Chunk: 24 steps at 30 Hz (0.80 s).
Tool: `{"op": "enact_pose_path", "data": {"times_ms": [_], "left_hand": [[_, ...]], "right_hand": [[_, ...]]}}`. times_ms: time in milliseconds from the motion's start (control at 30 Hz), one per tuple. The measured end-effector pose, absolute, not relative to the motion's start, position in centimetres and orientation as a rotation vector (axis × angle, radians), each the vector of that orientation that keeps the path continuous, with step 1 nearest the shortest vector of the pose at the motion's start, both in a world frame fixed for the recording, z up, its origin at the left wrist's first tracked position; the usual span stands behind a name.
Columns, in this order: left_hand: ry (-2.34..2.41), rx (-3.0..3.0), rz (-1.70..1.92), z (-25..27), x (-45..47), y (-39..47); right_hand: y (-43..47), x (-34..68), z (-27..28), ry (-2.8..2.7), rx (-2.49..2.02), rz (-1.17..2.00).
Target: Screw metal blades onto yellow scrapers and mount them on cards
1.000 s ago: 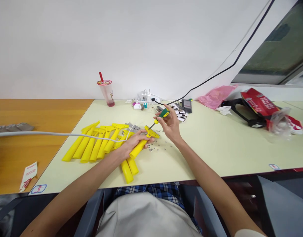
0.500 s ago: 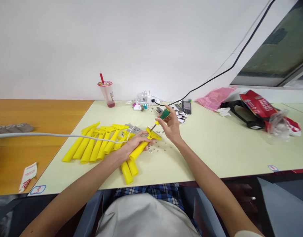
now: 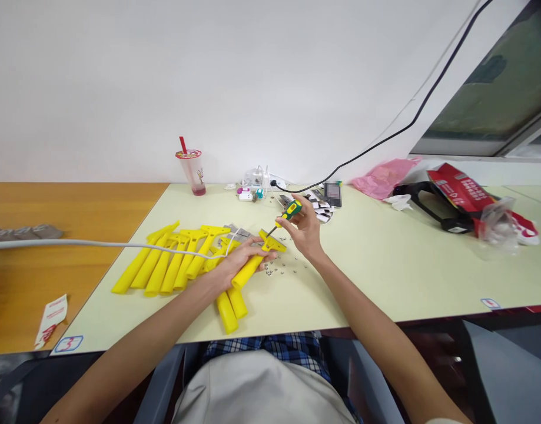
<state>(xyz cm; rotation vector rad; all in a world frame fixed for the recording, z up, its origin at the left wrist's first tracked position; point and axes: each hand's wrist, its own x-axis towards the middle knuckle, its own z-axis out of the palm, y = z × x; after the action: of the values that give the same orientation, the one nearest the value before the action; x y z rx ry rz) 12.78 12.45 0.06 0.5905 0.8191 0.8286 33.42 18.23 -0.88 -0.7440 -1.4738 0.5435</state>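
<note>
My left hand (image 3: 241, 259) is closed around a yellow plastic scraper (image 3: 248, 271), its wide head pointing away from me and to the right. My right hand (image 3: 306, 228) grips the green and yellow handle of a screwdriver (image 3: 291, 210). The screwdriver's tip meets the scraper's head; any screw under it is too small to make out. Small loose screws (image 3: 270, 270) lie scattered on the table just right of my left hand. More yellow scrapers (image 3: 164, 268) lie in a row to the left, and thin grey metal plates (image 3: 239, 234) rest behind my left hand.
A cup with a red straw (image 3: 193, 174) stands at the back. A white cable (image 3: 98, 242) crosses in front of the scrapers. Chargers (image 3: 252, 191), a pink bag (image 3: 385, 176) and a red package (image 3: 460, 188) lie along the wall on the pale table (image 3: 385, 265).
The screwdriver's handle has turned in my right hand and the fingers have shifted on it. The scraper stays in my left hand; the whole view has moved slightly.
</note>
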Motion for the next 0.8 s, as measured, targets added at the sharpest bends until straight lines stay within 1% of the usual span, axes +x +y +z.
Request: {"op": "enact_pose_path", "data": {"times_ms": [100,300,600,800], "left_hand": [[0.813,0.603,0.820,0.1,12.8,12.3],[0.844,0.577,0.835,0.0,12.7,12.6],[0.824,0.567,0.809,-0.1,12.7,12.6],[0.846,0.580,0.823,0.5,12.6,12.4]], "right_hand": [[18.0,33.4,-0.7,-1.489,-0.736,0.560],[17.5,33.5,0.0,-1.560,-0.625,0.742],[18.0,33.4,-0.4,-1.513,-0.670,0.663],[17.3,33.1,0.3,-1.465,-0.638,0.680]]}}
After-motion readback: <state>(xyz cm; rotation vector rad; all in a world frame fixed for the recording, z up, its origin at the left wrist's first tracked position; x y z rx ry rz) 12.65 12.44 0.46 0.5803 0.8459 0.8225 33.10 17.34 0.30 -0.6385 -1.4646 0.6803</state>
